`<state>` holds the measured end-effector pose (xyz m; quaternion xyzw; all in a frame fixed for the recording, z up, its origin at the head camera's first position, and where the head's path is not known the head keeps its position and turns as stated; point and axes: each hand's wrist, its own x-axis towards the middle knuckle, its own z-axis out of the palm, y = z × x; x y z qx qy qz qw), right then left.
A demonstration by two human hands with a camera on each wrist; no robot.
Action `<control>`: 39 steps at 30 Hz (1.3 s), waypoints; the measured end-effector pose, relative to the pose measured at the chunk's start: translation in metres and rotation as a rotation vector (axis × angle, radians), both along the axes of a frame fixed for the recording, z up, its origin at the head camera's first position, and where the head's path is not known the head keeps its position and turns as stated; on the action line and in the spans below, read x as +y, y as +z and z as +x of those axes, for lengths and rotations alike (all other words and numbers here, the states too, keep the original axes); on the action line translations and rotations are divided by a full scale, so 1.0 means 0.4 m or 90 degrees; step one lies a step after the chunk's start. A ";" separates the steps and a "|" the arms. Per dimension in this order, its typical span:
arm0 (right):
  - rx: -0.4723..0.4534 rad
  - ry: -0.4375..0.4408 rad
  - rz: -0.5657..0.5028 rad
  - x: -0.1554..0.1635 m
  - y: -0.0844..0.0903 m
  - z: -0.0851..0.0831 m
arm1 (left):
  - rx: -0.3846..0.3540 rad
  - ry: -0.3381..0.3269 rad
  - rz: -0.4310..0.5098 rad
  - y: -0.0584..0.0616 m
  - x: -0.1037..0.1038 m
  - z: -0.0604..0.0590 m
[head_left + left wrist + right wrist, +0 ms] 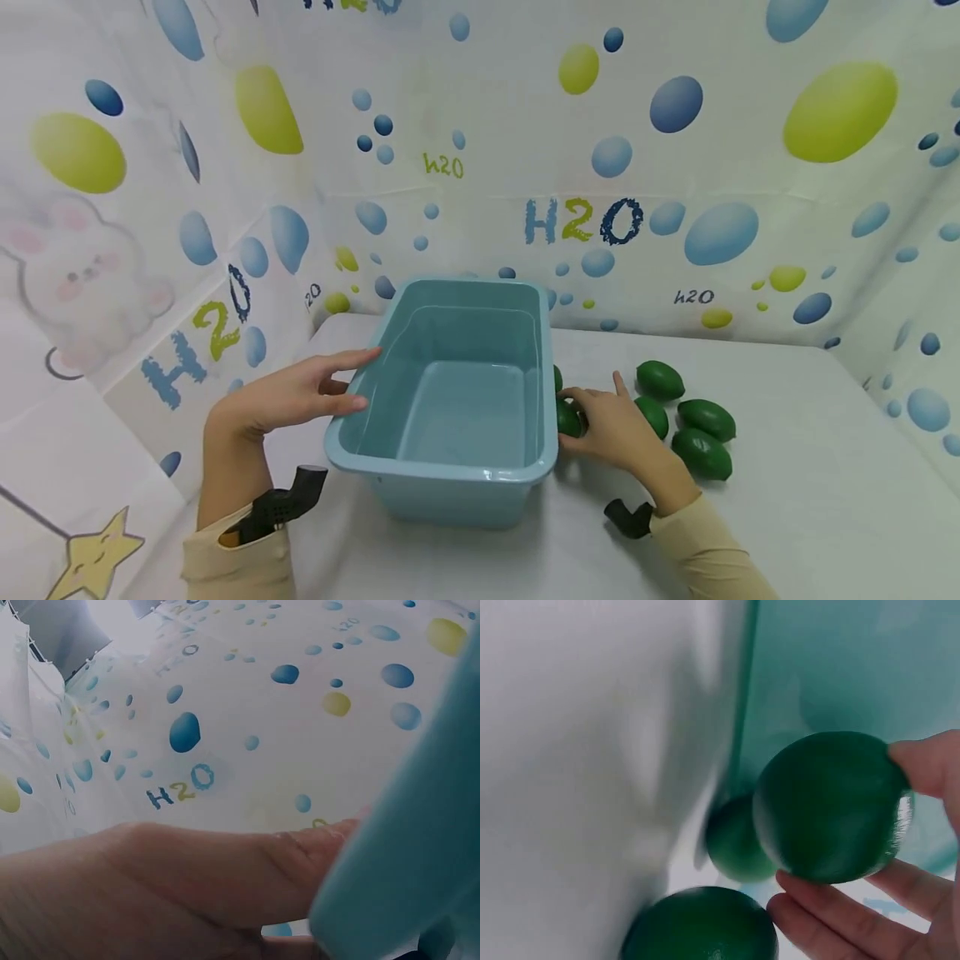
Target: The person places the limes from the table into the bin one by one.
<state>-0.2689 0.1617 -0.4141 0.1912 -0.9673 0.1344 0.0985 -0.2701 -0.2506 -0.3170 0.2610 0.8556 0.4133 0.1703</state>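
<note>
The white table [810,475] is the biggest thing here, and it spreads out under all the fingers. The blue tub [450,500] is next, standing on it between the left fingers and the right fingers. No green fruit shows inside the tub, so I think the job has only just begun. The left hand [302,392] has its fingers spread and loose, with the tips touching the tub's side rim; it does not look like a tight hold. The right hand [618,429] is just outside the other side of the tub, its thumb and fingers bent around one green fruit [829,806]. That fruit is out by the tub wall, so I would say its part is not done yet. To the right of those fingers lies a bunch of four green fruits [702,454], close together, and they look like work that is left. The smallest bit to see is one more fruit [558,379], just past the right fingertips and partly hidden by the tub's rim. It looks left to do too.
</note>
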 end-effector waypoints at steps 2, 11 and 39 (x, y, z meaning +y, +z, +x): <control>0.003 -0.004 -0.014 0.013 0.009 -0.002 | 0.001 0.000 0.002 -0.002 -0.002 -0.001; 0.060 -0.041 -0.106 0.082 0.073 0.003 | -0.013 0.025 0.001 -0.004 -0.007 0.002; 0.159 -0.010 -0.495 -0.015 0.203 0.139 | -0.003 0.031 -0.009 -0.008 -0.011 -0.012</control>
